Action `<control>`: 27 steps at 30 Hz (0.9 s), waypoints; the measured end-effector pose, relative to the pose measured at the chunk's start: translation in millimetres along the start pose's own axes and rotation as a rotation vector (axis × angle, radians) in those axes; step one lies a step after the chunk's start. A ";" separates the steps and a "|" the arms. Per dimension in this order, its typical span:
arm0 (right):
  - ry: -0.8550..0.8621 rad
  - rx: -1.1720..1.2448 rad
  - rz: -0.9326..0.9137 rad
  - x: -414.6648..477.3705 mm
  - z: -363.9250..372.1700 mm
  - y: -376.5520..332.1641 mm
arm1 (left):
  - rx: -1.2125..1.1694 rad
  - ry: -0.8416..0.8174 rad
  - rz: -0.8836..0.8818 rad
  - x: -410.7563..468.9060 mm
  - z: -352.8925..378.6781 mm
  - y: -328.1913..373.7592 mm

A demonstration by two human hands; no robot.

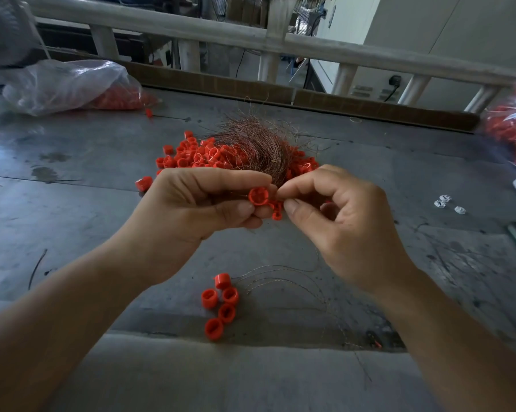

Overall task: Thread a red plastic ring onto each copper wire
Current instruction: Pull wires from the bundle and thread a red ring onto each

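Observation:
My left hand [197, 203] pinches a red plastic ring [258, 196] between thumb and fingers, its opening facing me. My right hand [337, 221] sits just to the right of it, thumb and forefinger pinched together at the ring's edge; the thin copper wire between them is too fine to make out. Behind my hands lies a pile of loose red rings [197, 156] with a bundle of copper wires [251, 144] on top. Near me, several red rings [221, 304] lie with thin wires [280, 281] trailing to the right.
The grey worktable [72, 179] has a clear plastic bag of red rings [72, 87] at the back left and another bag [512, 126] at the right edge. A few white bits [444, 202] lie at the right. A wooden railing [280, 40] runs behind.

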State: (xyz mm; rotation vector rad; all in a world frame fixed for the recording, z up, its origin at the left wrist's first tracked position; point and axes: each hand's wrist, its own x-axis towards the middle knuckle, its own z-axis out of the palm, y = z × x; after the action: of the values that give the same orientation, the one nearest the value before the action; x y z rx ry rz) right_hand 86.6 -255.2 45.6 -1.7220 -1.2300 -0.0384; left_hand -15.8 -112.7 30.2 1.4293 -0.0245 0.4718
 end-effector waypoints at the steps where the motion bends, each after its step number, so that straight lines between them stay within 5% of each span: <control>1: -0.017 0.075 0.044 0.6 -0.8 -0.4 | -0.028 0.005 -0.003 0.2 0.3 0.0; 7: -0.115 0.457 0.282 3.2 -3.1 -1.2 | -0.118 -0.054 -0.010 -0.9 0.7 -0.5; 15: -0.209 0.376 0.314 2.9 -2.2 0.0 | -0.167 -0.113 -0.060 -1.4 3.1 -4.1; 20: -0.125 0.258 0.424 14.3 -27.4 25.0 | -0.168 -0.075 -0.085 0.0 3.1 -4.4; 24: 0.114 -0.221 0.401 18.6 -43.3 60.7 | -0.166 -0.056 -0.094 -0.2 4.1 -5.1; 27: 0.078 -0.429 0.412 19.3 -46.6 77.8 | -0.172 -0.055 -0.087 -0.9 2.9 -3.9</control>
State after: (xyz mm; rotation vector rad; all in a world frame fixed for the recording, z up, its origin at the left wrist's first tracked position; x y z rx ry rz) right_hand 175.2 -275.3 26.9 -2.2975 -0.8262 -0.1300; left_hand -14.5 -116.0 26.7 1.2684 -0.0463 0.3502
